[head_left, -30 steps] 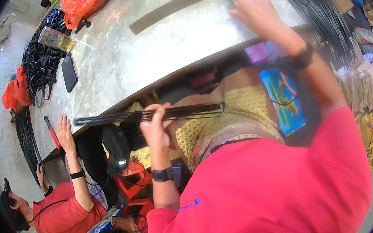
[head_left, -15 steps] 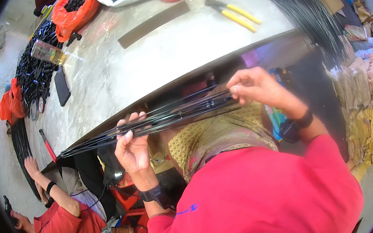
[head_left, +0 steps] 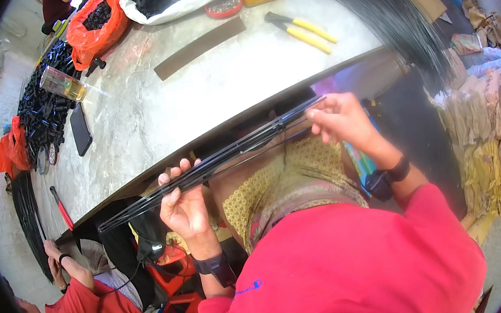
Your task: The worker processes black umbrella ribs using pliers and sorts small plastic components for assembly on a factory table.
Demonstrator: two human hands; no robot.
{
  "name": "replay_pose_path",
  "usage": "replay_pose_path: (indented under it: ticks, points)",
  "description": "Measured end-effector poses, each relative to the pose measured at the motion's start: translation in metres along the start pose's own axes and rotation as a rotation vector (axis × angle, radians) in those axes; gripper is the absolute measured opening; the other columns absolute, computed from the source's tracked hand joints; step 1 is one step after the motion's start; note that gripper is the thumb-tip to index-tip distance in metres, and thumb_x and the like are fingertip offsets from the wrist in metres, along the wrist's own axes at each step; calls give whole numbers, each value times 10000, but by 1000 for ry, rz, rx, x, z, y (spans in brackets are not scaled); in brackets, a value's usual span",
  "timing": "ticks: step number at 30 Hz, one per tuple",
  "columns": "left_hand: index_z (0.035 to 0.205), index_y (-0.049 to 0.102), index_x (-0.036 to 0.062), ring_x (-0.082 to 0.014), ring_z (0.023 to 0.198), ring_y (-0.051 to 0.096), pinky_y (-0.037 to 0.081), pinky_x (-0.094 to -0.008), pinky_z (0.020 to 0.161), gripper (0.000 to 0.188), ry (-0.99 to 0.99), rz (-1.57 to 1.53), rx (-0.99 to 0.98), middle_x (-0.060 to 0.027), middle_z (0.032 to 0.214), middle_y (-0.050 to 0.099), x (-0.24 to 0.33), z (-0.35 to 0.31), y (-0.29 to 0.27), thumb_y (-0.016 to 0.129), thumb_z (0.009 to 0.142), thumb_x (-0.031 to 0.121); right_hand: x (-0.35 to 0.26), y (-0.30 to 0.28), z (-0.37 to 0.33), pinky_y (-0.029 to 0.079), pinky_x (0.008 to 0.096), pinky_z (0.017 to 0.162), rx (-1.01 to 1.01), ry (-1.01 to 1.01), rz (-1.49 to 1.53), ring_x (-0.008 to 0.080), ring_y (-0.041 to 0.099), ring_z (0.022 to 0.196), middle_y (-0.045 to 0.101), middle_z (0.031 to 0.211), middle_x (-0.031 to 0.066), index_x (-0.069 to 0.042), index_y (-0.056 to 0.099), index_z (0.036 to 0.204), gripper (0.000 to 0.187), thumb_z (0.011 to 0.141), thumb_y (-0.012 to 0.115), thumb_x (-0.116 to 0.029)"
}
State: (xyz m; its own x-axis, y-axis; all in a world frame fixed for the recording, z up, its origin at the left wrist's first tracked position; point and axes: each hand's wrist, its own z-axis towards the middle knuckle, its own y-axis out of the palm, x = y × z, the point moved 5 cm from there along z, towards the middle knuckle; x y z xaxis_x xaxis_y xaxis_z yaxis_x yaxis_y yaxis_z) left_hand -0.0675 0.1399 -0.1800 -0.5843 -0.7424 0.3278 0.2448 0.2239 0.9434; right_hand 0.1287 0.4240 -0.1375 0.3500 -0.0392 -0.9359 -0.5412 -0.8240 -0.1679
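A long black umbrella frame (head_left: 243, 147), a bundle of thin ribs gathered at its left end, slants across in front of me below the table edge. My left hand (head_left: 186, 208) supports it from beneath, thumb on the near side and fingertips curling over the far side. At the upper right end, my right hand (head_left: 340, 120) pinches the rib tips between thumb and fingers. One thin rib hangs a little apart below the rest.
The pale table (head_left: 136, 126) holds yellow-handled pliers (head_left: 304, 30), a dark flat strip (head_left: 200, 48), a phone (head_left: 81, 131), a glass (head_left: 63, 84) and red-handled pliers (head_left: 62, 209). Black rods (head_left: 391, 10) lie at the right. A co-worker (head_left: 91, 307) sits at the left.
The ribs have drawn closer into a narrower bundle, and its left end has shifted right. My right hand now grips the tips. The co-worker's hand has moved lower.
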Motion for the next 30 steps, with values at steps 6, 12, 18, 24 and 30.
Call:
replay_pose_path:
  ticks: [6, 12, 18, 24, 30]
  points:
    - [1076, 583, 50, -399, 1211, 537, 221, -632, 1162, 427, 59, 49, -35, -173, 1072, 653, -5, -7, 12, 534, 676, -91, 6, 3, 1, 449, 214, 381, -73, 76, 90, 103, 619, 498, 677, 713, 97, 41, 631, 977, 176, 928, 602, -126]
    - [1076, 555, 64, -468, 1196, 534, 207, -652, 1154, 494, 58, 53, -134, -228, 1054, 644, -10, -4, 33, 555, 604, -82, 16, -2, 0, 482, 215, 401, -77, 106, 576, 129, 639, 532, 680, 757, 117, -1, 616, 999, 114, 928, 587, -86]
    - [1466, 361, 55, -405, 1400, 340, 248, -617, 1141, 794, -211, 141, -21, -261, 1403, 479, -45, 4, 59, 642, 724, 44, -51, -29, -16, 547, 243, 498, -17, -228, 693, 255, 711, 817, 666, 1014, 141, -39, 514, 1156, 228, 958, 576, -132]
    - [1335, 509, -18, -241, 1170, 590, 469, -382, 1017, 459, -900, 619, -193, -195, 1242, 611, -97, -43, 37, 632, 919, 134, -173, -79, -47, 457, 209, 514, 354, -684, 148, 84, 606, 659, 684, 958, 110, -67, 572, 1136, 260, 985, 560, -278]
    - [1001, 680, -37, -188, 736, 682, 530, -305, 757, 163, -715, 965, -315, -122, 775, 699, -81, 12, 72, 601, 918, 79, -256, -114, -52, 494, 185, 442, 389, -718, -141, 93, 597, 496, 669, 732, 54, -20, 602, 1087, 276, 931, 665, -239]
